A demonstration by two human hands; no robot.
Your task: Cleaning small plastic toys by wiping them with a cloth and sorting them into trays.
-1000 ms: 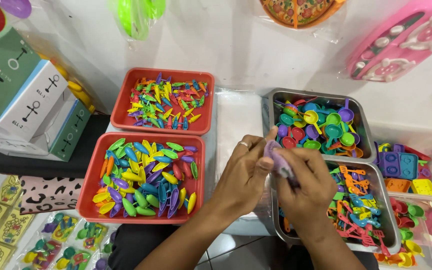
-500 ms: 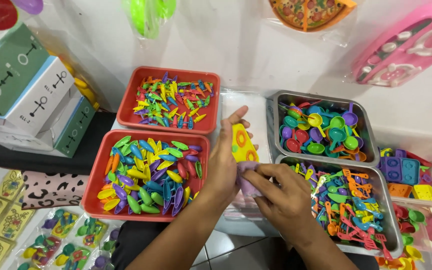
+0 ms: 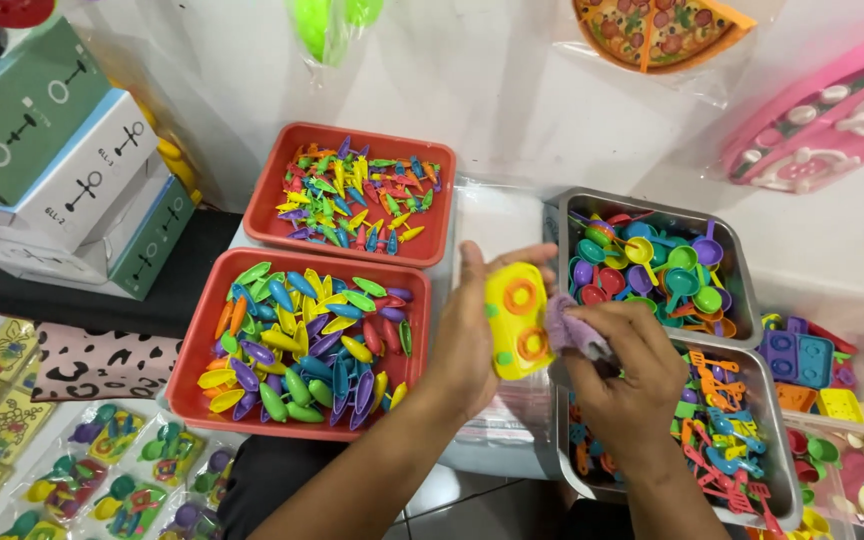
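A yellow toy stove (image 3: 517,320) with two orange ring burners and small green knobs stands nearly upright, its face turned toward the camera, above the gap between the red trays and the metal trays. A crumpled purple cloth (image 3: 574,331) presses against its right edge, bunched small, its lower part hidden by fingers.

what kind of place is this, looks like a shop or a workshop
Likely a small toy packing station: red trays and metal bins hold sorted plastic toy pieces, finished bagged sets lie nearby, and the left hand holds a yellow toy stove.
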